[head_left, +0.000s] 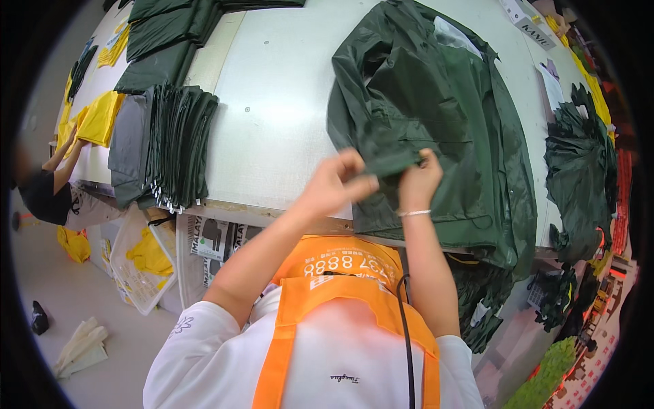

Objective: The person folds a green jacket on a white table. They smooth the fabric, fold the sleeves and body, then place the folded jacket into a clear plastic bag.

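A dark green rain jacket [443,116] lies spread on the white table [279,116], its lower part hanging over the near edge. My left hand [337,180] pinches a fold of the jacket's fabric near its left hem. Right beside it, my right hand [419,178], with a thin bracelet at the wrist, grips the same fold. Both hands are close together over the table's near edge. An orange vest covers my chest below.
A stack of folded dark green pieces [174,146] sits at the table's left, with more green folded cloth [163,31] and yellow garments [99,116] beyond. Another crumpled green garment [579,170] lies at the right. A person [48,191] stands at the far left. Boxes and a clear bin [139,262] stand below the table.
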A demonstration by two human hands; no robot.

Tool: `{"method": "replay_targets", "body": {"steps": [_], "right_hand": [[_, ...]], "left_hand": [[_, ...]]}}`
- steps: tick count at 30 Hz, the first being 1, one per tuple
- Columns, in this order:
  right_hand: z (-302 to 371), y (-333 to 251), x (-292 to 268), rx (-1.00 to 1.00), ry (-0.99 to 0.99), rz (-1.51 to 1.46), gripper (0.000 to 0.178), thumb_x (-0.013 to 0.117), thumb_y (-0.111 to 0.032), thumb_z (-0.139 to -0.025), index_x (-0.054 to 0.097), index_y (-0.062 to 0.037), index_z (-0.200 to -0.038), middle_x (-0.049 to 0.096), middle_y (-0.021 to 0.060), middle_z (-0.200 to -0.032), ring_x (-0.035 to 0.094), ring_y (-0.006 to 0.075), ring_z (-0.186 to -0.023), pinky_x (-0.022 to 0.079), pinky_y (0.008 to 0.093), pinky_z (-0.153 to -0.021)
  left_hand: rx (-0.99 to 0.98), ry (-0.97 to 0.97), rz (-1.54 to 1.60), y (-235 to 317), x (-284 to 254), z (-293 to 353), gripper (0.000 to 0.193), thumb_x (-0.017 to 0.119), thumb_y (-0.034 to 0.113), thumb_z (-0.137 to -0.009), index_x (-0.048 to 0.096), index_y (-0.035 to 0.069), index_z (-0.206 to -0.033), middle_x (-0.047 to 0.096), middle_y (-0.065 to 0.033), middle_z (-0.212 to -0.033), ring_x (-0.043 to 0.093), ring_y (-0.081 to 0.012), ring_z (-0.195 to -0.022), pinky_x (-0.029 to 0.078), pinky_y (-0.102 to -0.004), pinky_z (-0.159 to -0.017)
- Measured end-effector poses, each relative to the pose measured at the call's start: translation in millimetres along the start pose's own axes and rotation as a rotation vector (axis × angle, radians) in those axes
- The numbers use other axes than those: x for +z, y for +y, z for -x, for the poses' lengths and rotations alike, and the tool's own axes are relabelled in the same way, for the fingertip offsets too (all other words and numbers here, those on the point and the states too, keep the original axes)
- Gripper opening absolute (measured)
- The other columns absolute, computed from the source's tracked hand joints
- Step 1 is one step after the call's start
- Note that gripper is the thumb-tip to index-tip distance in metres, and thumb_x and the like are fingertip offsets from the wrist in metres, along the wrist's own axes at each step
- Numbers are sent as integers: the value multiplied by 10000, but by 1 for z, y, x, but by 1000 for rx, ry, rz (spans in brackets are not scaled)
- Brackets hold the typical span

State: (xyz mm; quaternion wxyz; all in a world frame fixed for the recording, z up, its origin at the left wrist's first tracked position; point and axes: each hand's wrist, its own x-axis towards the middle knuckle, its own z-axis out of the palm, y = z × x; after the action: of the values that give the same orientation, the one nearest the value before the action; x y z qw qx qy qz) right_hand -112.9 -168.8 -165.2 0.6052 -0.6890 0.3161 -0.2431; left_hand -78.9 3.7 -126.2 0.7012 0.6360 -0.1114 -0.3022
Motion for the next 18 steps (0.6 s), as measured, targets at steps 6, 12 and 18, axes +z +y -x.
{"method": "replay_targets", "body": {"steps": [6,12,18], "right_hand": [[30,-63,-13,176,-380,75,169,687,5,-733,527,-15,-781,469,-35,-686,356,20,-565,370,201,-456],[55,-86,-24,361,-839,-284,210,710,38,-740,513,-13,-792,578,6,-774,561,62,-642,515,212,-481],[31,-74,-27,102,-488,-12,205,656,65,-737,492,-43,-792,524,-19,-672,517,43,-553,432,181,-424]], "left_hand": [[144,432,-209,-11,-16,-1,152,611,-5,-730,463,-2,-696,434,-16,-596,389,-72,-608,366,-244,-530],[252,342,-332,1,-35,4,151,609,-12,-736,465,21,-708,411,29,-560,359,-55,-542,332,-225,-486],[134,349,-384,10,-41,34,186,641,7,-729,457,26,-724,398,4,-533,346,-75,-499,320,-225,-475]]}}
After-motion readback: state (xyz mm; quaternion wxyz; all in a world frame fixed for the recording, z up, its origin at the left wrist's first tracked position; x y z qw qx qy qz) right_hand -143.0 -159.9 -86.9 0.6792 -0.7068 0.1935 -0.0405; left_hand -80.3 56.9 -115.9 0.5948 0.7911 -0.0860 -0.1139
